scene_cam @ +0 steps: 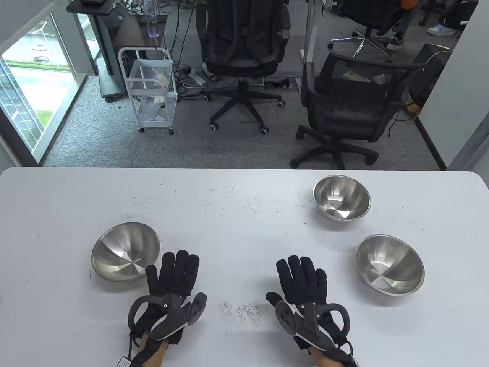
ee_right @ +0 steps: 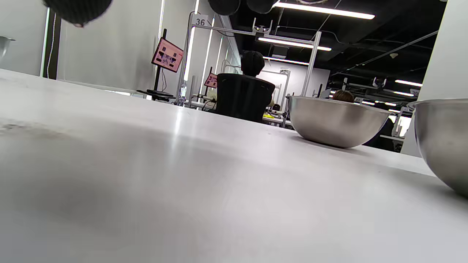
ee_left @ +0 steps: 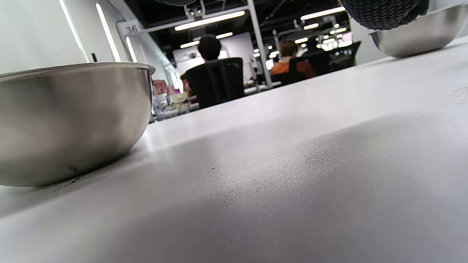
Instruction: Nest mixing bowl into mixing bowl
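Three steel mixing bowls stand upright and apart on the white table (scene_cam: 244, 229). One bowl (scene_cam: 125, 252) is at the left, close to my left hand (scene_cam: 176, 273); it also shows in the left wrist view (ee_left: 69, 120). A second bowl (scene_cam: 341, 197) is at the back right and shows in the right wrist view (ee_right: 336, 118). A third bowl (scene_cam: 390, 264) is at the right, beside my right hand (scene_cam: 301, 276), and shows at the right wrist view's edge (ee_right: 444, 142). Both hands lie flat on the table, fingers extended, holding nothing.
Scuff marks and small crumbs (scene_cam: 244, 309) lie on the table between the hands. Beyond the table's far edge stand two office chairs (scene_cam: 351, 107) and a white cart (scene_cam: 153, 88) on the carpet.
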A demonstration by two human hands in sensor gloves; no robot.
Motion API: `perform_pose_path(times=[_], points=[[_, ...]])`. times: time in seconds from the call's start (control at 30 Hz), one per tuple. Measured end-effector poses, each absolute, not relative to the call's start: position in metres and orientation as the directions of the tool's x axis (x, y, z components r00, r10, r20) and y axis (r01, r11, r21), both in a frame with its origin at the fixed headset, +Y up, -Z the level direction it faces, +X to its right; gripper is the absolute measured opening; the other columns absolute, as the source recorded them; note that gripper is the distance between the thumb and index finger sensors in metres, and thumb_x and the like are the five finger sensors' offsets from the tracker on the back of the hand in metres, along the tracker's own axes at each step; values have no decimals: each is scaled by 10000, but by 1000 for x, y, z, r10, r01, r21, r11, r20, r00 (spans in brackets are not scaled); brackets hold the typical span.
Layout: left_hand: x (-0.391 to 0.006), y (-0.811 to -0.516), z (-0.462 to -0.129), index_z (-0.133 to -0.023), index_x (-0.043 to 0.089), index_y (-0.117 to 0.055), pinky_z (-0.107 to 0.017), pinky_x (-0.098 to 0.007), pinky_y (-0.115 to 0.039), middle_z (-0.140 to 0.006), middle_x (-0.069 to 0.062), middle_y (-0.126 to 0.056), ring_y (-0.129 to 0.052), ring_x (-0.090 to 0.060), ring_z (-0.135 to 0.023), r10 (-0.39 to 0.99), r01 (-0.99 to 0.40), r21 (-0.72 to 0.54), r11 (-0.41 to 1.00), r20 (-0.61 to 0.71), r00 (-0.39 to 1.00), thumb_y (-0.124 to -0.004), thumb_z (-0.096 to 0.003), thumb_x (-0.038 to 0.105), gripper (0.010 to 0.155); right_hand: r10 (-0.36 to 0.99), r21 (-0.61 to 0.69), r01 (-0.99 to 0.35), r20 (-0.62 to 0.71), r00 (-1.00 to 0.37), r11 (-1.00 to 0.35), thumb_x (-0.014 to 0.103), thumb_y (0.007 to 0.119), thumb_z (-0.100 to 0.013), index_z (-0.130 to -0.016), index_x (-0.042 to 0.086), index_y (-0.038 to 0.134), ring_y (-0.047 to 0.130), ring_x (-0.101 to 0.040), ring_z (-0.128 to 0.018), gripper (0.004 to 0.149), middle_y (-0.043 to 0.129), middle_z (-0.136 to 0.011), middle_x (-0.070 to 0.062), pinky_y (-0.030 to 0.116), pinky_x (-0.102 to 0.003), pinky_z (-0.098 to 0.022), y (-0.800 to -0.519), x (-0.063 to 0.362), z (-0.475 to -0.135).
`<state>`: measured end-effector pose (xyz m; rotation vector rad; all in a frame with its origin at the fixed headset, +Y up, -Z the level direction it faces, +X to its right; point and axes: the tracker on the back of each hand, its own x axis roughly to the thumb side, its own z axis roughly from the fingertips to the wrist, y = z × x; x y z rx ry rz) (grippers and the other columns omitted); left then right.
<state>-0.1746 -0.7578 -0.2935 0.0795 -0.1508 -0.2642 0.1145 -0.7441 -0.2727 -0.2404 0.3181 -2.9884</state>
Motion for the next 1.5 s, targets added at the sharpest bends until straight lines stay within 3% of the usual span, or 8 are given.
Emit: perform_pose_path(times=[0.67, 1.1, 1.5], points=[[-173, -758, -293, -1214, 215, -167, -776, -750, -419, -1304, -126, -274, -343, -455, -1190, -260, 246, 106, 964, 156, 953, -639, -455, 685, 1010, -217, -278, 185, 90, -972, -943, 646, 743, -436, -1100, 234, 586, 676, -358, -1039, 797, 712, -1121, -40, 556, -619, -726, -744, 113, -274], [-171, -760, -293, -1215, 222, -176, -777, -748, -422, -1304, -128, -284, -349, -456, -1188, -240, 223, 110, 969, 179, 954, -641, -456, 682, 1002, -168, -300, 223, -198, -966, -927, 521, 852, -428, -983, 257, 740, 818, -307, -932, 625, 874, -970, 4, 628, -579, -699, -726, 173, -284], [-170, -760, -292, -1216, 222, -182, -778, -744, -427, -1304, -127, -295, -350, -455, -1189, -226, 207, 109, 972, 196, 954, -642, -456, 682, 1001, -30, -214, 124, -396, -918, -969, 467, 907, -411, -907, 264, 815, 915, -282, -848, 544, 974, -860, 33, 654, -576, -681, -724, 238, -293]])
